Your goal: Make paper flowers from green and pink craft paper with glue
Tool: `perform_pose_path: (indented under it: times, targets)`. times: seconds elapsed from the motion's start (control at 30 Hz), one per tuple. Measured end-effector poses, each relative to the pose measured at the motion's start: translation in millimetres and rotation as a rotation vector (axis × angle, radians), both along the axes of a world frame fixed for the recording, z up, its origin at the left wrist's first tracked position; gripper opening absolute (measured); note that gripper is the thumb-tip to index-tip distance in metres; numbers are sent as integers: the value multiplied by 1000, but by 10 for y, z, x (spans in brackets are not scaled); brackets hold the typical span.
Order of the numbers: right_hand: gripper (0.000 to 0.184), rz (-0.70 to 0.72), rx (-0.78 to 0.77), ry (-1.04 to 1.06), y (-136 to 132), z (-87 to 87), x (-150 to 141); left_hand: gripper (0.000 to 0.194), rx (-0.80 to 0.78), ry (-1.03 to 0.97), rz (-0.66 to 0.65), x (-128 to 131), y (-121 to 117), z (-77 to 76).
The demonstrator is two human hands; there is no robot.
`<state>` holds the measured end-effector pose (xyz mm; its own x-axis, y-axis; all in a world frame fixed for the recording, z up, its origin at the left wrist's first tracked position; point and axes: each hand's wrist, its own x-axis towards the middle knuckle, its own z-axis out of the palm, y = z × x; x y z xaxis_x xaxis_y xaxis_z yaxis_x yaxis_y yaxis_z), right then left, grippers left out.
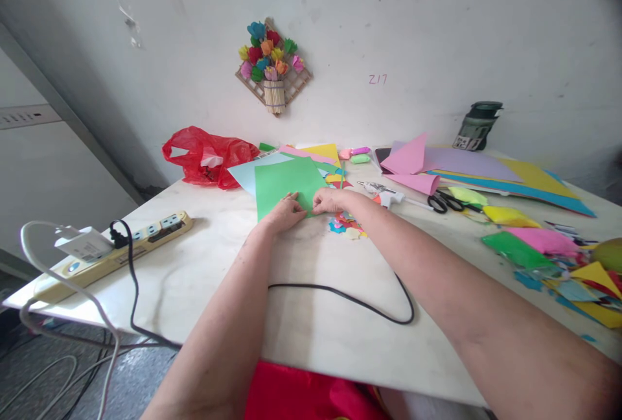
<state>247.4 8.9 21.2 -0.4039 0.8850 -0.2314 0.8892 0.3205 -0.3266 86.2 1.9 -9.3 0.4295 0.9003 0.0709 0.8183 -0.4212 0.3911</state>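
A green paper sheet [286, 180] lies before me on the table, overlapping a light blue sheet [245, 177]. My left hand [287, 211] is at its near edge, fingers curled down and closed on the paper. Close beside it, my right hand [328, 201] pinches the near right corner of the same sheet. Its fingertips are partly hidden. Small colourful paper cut-outs [347, 229] lie under and beside my right wrist. Behind that forearm is a hot glue gun [386, 194] with a white and orange body.
Black-handled scissors [444, 201], coloured sheets [471, 164] and a dark bottle [479, 125] stand or lie to the right, with clay packets [541, 242] nearer. A red plastic bag [208, 154] sits back left. A power strip [146, 238] lies left; a black cable [335, 289] crosses the front.
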Motion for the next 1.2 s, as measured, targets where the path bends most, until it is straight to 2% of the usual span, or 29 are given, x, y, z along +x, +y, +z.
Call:
perform_pose_path:
  times: [0.37, 0.43, 0.5, 0.57, 0.8, 0.93, 1.2]
  targets:
    - [22, 22, 9, -110, -9, 60, -81, 14, 10, 114, 31, 57, 13, 22]
    - [20, 24, 5, -118, -21, 70, -84, 21, 2, 85, 74, 52, 1, 15]
    - [19, 29, 2, -121, -39, 81, -79, 37, -1, 58, 107, 44, -11, 3]
    - [19, 44, 10, -129, -60, 92, -65, 48, -14, 61, 103, 33, -20, -13]
    - [29, 25, 113, -170, -124, 100, 13, 58, -27, 244, 1, 32, -21, -37]
    - [29, 26, 126, -199, -117, 88, 29, 59, -58, 274, 4, 68, -40, -33]
    - [31, 34, 130, -170, -35, 13, 84, 56, 25, 284, 34, 102, -74, -59]
